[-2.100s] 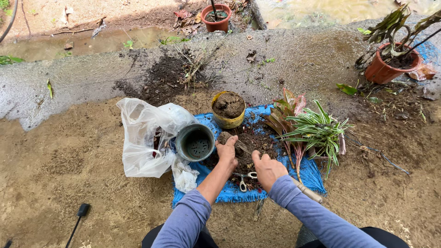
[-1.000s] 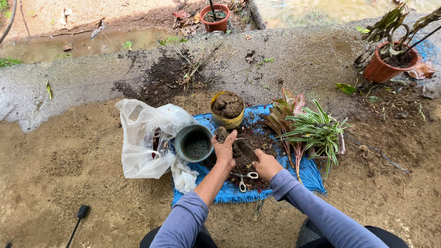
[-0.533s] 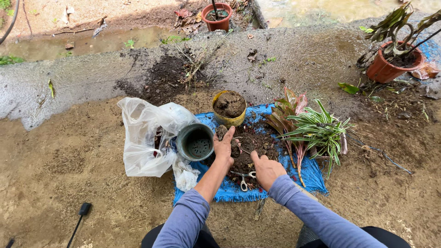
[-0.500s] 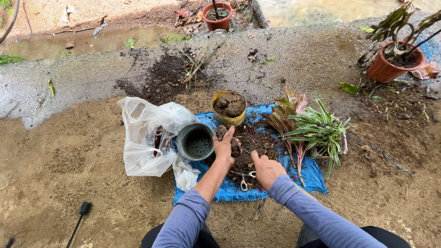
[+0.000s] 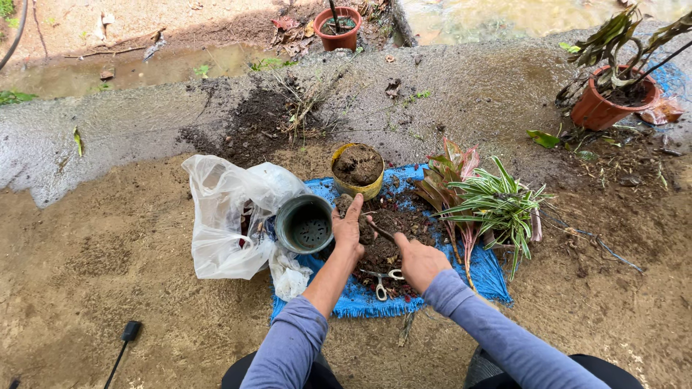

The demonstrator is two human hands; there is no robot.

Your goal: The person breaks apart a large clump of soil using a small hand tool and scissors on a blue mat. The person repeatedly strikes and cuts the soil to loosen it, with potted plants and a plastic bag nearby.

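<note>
both hands are down on a pile of dark soil in the middle of a blue mat. the left hand lies at the pile's 9 o'clock edge, fingers straight and together, released, palm against the soil, grasping nothing. the right hand is at the pile's 5 o'clock, back of hand up, fingers loosely curled on the soil; cannot tell whether it grips anything. a thin dark stick-like piece lies between the two hands.

small scissors lie on the mat at 6 o'clock of the pile, between the forearms, untouched. an empty grey plastic pot lies tilted just beside the left hand at its 9 o'clock, resting on a crumpled clear plastic bag. a yellow pot filled with soil stands at 12 o'clock of the pile. at 3 o'clock uprooted plants lie on the mat: one with reddish leaves, one with striped green and white leaves.

loose soil and roots sit on the wet concrete ledge at 11 o'clock. a terracotta pot with a plant is at 2 o'clock, well apart; another terracotta pot at 12 o'clock far back.
</note>
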